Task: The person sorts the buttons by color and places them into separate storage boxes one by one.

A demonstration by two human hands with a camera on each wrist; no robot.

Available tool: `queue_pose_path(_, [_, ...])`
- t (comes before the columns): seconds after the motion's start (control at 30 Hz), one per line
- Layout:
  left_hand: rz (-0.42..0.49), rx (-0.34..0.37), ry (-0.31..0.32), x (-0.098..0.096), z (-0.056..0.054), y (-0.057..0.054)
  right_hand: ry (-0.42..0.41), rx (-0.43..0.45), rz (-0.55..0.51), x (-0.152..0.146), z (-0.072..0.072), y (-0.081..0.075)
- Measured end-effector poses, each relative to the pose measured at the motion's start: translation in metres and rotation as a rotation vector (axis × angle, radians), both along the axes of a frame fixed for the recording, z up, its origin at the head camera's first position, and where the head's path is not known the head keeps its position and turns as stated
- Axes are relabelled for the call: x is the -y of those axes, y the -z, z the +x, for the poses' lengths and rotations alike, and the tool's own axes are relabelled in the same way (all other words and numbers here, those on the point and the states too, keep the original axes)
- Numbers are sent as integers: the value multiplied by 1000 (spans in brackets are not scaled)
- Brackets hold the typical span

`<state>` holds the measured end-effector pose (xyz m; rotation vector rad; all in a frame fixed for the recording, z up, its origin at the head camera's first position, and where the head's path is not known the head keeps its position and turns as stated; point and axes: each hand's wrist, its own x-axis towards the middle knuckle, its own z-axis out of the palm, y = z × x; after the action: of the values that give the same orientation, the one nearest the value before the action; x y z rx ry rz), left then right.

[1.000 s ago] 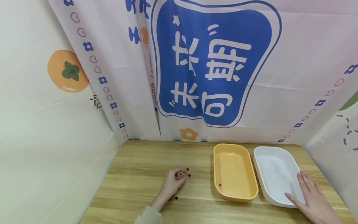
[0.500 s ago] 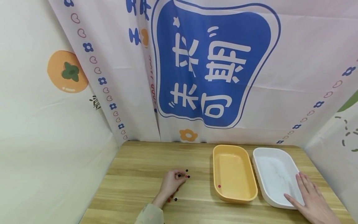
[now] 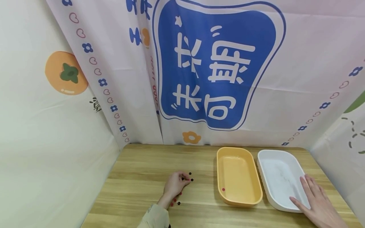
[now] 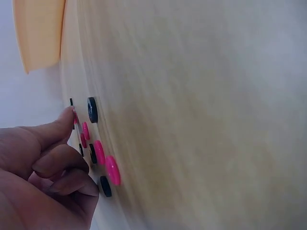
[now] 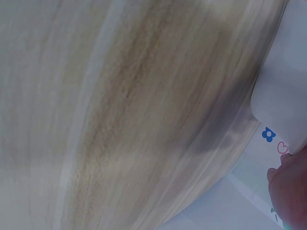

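Observation:
My left hand point(image 3: 174, 184) is low over the wooden table, thumb and a finger pinching a small red button point(image 4: 75, 118), mostly hidden by the fingertips. Around that hand lie flat round buttons: a black button point(image 3: 190, 173) just beyond the fingers, another black button point(image 3: 178, 203) near the wrist, and pink-red ones such as the pink button point(image 4: 113, 170). My right hand point(image 3: 321, 202) rests on the right side of the white tray point(image 3: 272, 196), fingers straight along the rim and thumb over the front edge. Little of this hand shows in the right wrist view.
An orange-yellow tray point(image 3: 240, 202) stands left of the white tray, with a lone red button point(image 3: 223, 189) inside near its front-left corner. Printed cloth point(image 3: 128, 95) hangs behind the wooden table point(image 3: 137, 171) and along its sides.
A red button visible by the left fingertips half a second ago is now mostly covered by the pinching fingers. More red buttons show beside the left wrist. The right hand stays on the white tray.

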<state>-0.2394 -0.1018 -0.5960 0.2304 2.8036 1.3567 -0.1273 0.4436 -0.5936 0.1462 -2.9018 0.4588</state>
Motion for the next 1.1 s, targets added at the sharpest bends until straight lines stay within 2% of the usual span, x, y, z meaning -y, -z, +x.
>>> queue_pose_path(0.03, [-2,36,-16,-2,2,-6,-1,0,0,0,0,0])
queue_pose_path(0.27, [-7,50,-26,-2,3,-6,-1,19,1,0,1,0])
queue_pose_path(0.47, [43,66,-35,0,4,-5,-14,5,6,0,3,1])
queue_pose_path(0.6, [78,40,-27,2,1,-2,-23,-20,-7,0,4,2])
queue_pose_path(0.73, [71,-9,-12,3,-2,3,-32,-43,-16,-1,4,2])
queue_pose_path(0.97, [47,18,-20,1,-1,-1,-40,-36,-16,0,4,1])
queue_pose_path(1.1, [23,-26,-21,0,-1,1,-41,-25,-14,1,3,0])
